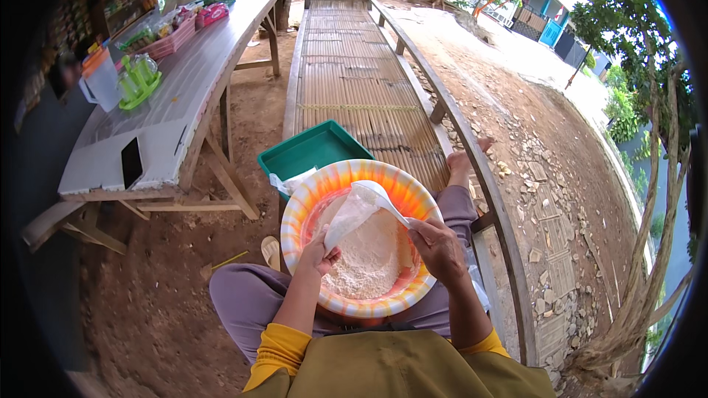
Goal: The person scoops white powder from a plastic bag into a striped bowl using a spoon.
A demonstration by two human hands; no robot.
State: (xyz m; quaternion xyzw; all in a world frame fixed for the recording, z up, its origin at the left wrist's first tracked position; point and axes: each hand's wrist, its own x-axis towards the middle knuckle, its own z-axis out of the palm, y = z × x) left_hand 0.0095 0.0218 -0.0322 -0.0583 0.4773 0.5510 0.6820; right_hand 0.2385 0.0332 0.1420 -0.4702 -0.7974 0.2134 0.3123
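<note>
An orange, yellow and white plastic basin (428, 199) rests at my lap with pale flour (365, 265) inside. My left hand (319, 254) grips a translucent plastic bag (354, 213) over the basin's left side. My right hand (440, 249) holds the handle of a white plastic ladle (394, 207), whose bowl is at the bag's upper end. The bag hides part of the ladle, and its contents cannot be told clearly. Behind the basin lies a green plastic tray (315, 149), with a white plastic bag (296, 181) at its near edge.
I sit on a bamboo-slat bench (354, 83) with a wooden rail (453, 102) at right. The wooden table (182, 88) at left bears a pitcher (100, 80), a green glass holder (135, 94), a pink basket (171, 44) and a dark phone-like slab (131, 163). A sandal (271, 251) lies below.
</note>
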